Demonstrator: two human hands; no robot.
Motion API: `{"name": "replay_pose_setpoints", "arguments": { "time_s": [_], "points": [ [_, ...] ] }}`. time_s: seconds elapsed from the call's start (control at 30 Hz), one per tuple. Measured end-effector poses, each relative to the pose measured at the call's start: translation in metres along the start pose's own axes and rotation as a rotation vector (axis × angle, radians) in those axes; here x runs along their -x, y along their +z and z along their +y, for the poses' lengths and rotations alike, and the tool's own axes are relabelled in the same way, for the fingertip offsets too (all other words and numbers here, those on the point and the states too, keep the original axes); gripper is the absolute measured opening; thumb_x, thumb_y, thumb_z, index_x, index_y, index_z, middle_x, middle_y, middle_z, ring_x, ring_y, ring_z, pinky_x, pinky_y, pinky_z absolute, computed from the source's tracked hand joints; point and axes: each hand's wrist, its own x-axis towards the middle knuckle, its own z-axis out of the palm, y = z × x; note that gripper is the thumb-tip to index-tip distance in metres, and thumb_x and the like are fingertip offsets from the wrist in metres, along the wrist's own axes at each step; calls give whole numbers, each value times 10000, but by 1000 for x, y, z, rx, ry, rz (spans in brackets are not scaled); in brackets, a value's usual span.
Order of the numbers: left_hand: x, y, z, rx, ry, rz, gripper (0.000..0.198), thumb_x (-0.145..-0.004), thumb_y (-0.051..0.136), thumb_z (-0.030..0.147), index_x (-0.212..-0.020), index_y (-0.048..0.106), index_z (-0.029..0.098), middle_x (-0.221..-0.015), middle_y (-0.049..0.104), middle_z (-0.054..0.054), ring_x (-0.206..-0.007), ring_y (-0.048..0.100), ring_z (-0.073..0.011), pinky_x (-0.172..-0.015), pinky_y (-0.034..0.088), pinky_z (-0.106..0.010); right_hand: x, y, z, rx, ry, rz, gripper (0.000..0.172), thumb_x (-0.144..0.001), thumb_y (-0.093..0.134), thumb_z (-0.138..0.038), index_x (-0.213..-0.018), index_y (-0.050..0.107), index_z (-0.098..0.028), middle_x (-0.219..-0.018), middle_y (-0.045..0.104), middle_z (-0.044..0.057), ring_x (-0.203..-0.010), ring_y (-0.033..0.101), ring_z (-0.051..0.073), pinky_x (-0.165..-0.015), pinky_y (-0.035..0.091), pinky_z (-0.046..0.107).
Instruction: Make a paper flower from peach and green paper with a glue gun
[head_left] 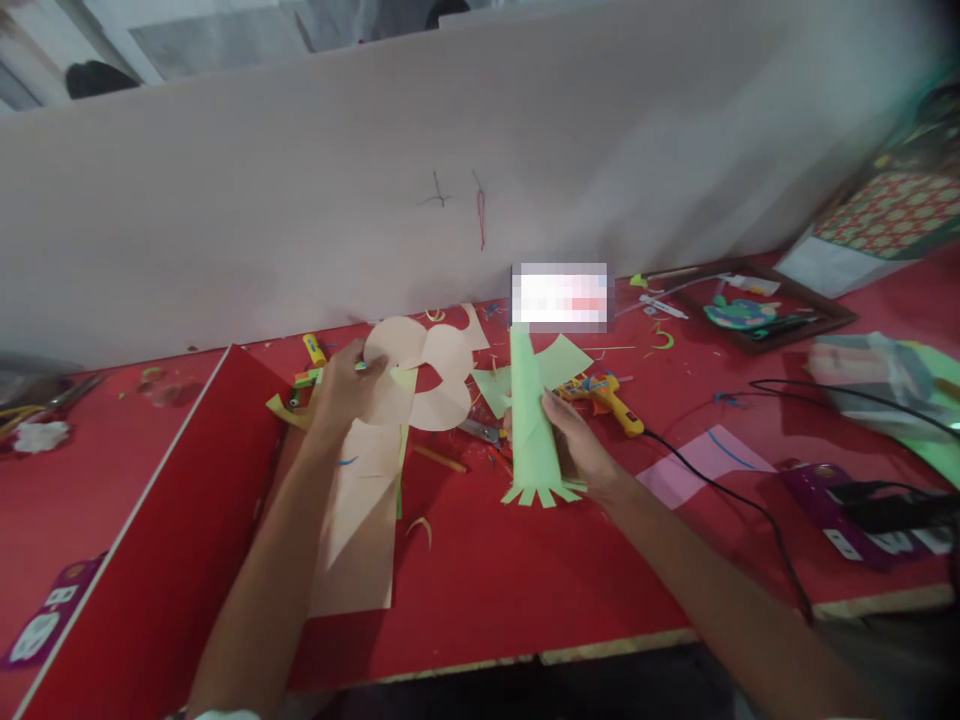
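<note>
My right hand is wrapped round a light green paper cone, held upright with its fringed, wide end down. My left hand grips the left edge of a peach paper cutout made of rounded lobes, with an opening near its middle. Below the cutout, a long peach paper strip lies on the red table. Just right of the cone lies a yellow glue gun, its black cable running right. Green paper pieces show behind the cone.
A red board slants along the left. To the right are pink paper, a purple power strip, and a brown tray with small items. Scissors and scraps lie between my hands. A pale partition stands behind.
</note>
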Motion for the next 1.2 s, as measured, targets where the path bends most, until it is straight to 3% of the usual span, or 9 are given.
{"name": "replay_pose_setpoints", "arguments": {
  "time_s": [0.1, 0.23, 0.3, 0.37, 0.47, 0.6, 0.8, 1.0, 1.2],
  "points": [
    [7, -8, -25, -212, -61, -84, 199, -887, 625, 337, -989, 651, 168, -858, 679, -33, -788, 624, -206, -721, 488, -323, -4, -5, -3, -48, -17, 96, 465, -829, 763, -614, -1096, 674, -243, -868, 766, 25, -665, 692, 182, -551, 560, 292],
    [22, -15, -27, -436, -15, 166, 391, -960, 538, 343, -1318, 582, 191, -1326, 600, -203, -1180, 587, -436, -917, 481, -624, -9, -8, -3, -50, -69, 139, 436, -829, 751, -615, -1044, 653, -248, -886, 776, 39, -788, 737, 231, -601, 586, 327],
    [30, -6, -13, -421, 146, 153, 414, -1012, 465, 358, -1384, 560, 203, -1446, 542, -226, -1317, 514, -480, -998, 433, -692, -9, -8, -6, -55, -77, 135, 437, -825, 738, -633, -1004, 645, -246, -897, 777, 54, -836, 747, 254, -637, 604, 349],
    [41, 11, 11, -357, 348, -7, 372, -1037, 454, 399, -1340, 615, 257, -1372, 643, -136, -1291, 586, -385, -1050, 478, -591, -8, -6, -10, -55, -94, 129, 459, -831, 707, -665, -1020, 645, -252, -892, 772, 56, -844, 746, 264, -639, 609, 361],
    [66, 46, 53, -201, 732, -428, 425, -978, 616, 480, -1382, 615, 348, -1437, 656, -51, -1331, 607, -287, -1169, 445, -484, -3, -6, -21, -16, -158, 117, 490, -856, 653, -691, -1120, 648, -279, -894, 752, 41, -833, 729, 252, -631, 604, 360],
    [103, 85, 96, -224, 872, -677, 965, -811, 680, 751, -1583, 416, 236, -1660, 391, -189, -1550, 346, -402, -1252, 274, -625, 0, -15, -34, 83, -258, 107, 481, -925, 528, -706, -1166, 670, -315, -938, 716, 40, -834, 690, 229, -692, 603, 374],
    [115, 103, 118, -258, 819, -596, 818, -905, 579, 719, -1527, 497, 193, -1654, 390, -206, -1525, 377, -410, -1241, 273, -636, -3, -24, -40, 43, -343, 86, 441, -942, 511, -685, -1176, 676, -350, -975, 697, 27, -829, 659, 207, -778, 587, 395],
    [106, 103, 123, -259, 846, -591, 701, -835, 751, 612, -1365, 638, 166, -1504, 565, -206, -1395, 521, -398, -1155, 406, -587, -3, -21, -37, 69, -287, 102, 473, -943, 502, -684, -1197, 671, -322, -943, 698, 41, -855, 664, 227, -735, 584, 389],
    [103, 89, 114, -245, 897, -503, 660, -821, 806, 525, -1367, 625, 200, -1548, 528, -176, -1425, 486, -388, -1134, 413, -581, 1, -18, -41, 31, -310, 101, 427, -955, 496, -673, -1163, 674, -345, -936, 681, 35, -812, 649, 222, -729, 578, 402]
  ]
}}
